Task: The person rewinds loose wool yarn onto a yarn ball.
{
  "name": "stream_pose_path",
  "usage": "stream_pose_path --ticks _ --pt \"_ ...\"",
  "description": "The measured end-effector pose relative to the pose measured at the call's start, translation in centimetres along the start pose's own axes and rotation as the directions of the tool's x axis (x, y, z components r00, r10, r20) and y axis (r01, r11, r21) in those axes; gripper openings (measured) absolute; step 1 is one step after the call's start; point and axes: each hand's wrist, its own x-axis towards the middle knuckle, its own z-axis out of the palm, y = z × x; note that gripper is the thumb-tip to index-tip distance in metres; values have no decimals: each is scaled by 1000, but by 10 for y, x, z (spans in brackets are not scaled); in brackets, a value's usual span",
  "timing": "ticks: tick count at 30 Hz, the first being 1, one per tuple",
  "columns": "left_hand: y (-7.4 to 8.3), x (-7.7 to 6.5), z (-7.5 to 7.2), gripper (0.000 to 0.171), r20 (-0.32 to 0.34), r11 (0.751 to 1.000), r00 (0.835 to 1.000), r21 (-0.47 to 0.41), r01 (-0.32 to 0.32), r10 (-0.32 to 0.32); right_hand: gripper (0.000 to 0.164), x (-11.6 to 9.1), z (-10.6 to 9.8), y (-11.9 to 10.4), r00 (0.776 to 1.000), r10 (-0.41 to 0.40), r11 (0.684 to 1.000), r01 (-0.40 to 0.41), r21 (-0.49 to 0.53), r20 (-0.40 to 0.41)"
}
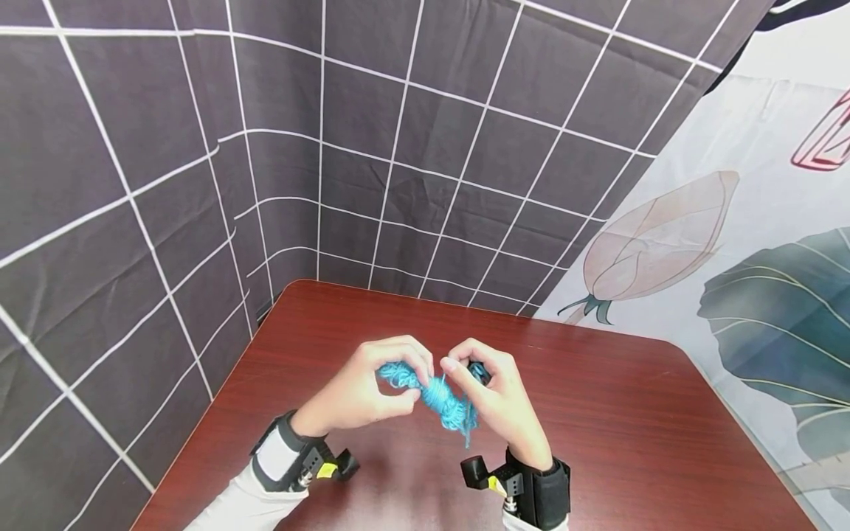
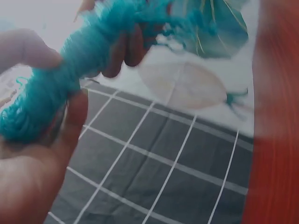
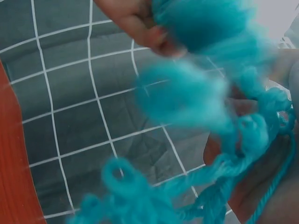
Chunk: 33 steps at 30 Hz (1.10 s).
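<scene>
A wound bundle of turquoise yarn [image 1: 438, 396] is held above the table, slanting down to the right in the head view. My left hand [image 1: 372, 383] grips its left part between thumb and fingers; in the left wrist view the bundle [image 2: 77, 58] crosses that hand's fingers. My right hand [image 1: 501, 391] pinches a thin strand near the bundle's middle, thumb against fingertip. Looser looped yarn [image 3: 219, 163] passes through the right hand and dangles below it in the right wrist view. Part of the bundle is blurred there, and the right palm is mostly hidden.
A reddish-brown wooden table [image 1: 631, 413] lies under both hands. Behind it and to the left hangs a dark grey cloth [image 1: 372, 177] with a white grid. A white cloth with leaf prints [image 1: 664, 243] borders the right side.
</scene>
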Motion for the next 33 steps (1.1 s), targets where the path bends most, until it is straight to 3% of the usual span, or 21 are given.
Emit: stream_pose_path --ticks 4,9,15,18,20,23,26,33 --pt "-4 -1 1 23 -5 987 999 -150 -49 49 8 0 0 -1 1000 13 1000 -14 26 13" --pt "-15 -4 2 24 -145 970 988 -227 -83 50 17 3 1 -12 995 32 985 -48 164 99" --pt "-10 -1 4 24 -361 996 931 -54 -75 50 13 8 5 -29 988 2 996 -17 92 153" --pt "-4 2 4 24 -413 997 908 68 -41 66 12 8 6 -33 984 13 997 -27 78 175" --pt "-2 3 3 23 -421 989 903 147 -20 81 13 8 6 -35 984 28 997 -40 70 176" --pt "-1 4 2 23 -403 972 910 237 0 98 12 7 4 -35 986 39 996 -51 68 159" --pt "-2 3 1 23 -368 964 924 266 3 99 9 7 2 -34 991 46 996 -54 70 124" --pt "-4 1 1 22 -262 976 963 217 -1 60 4 6 -2 -32 998 47 997 -50 66 44"
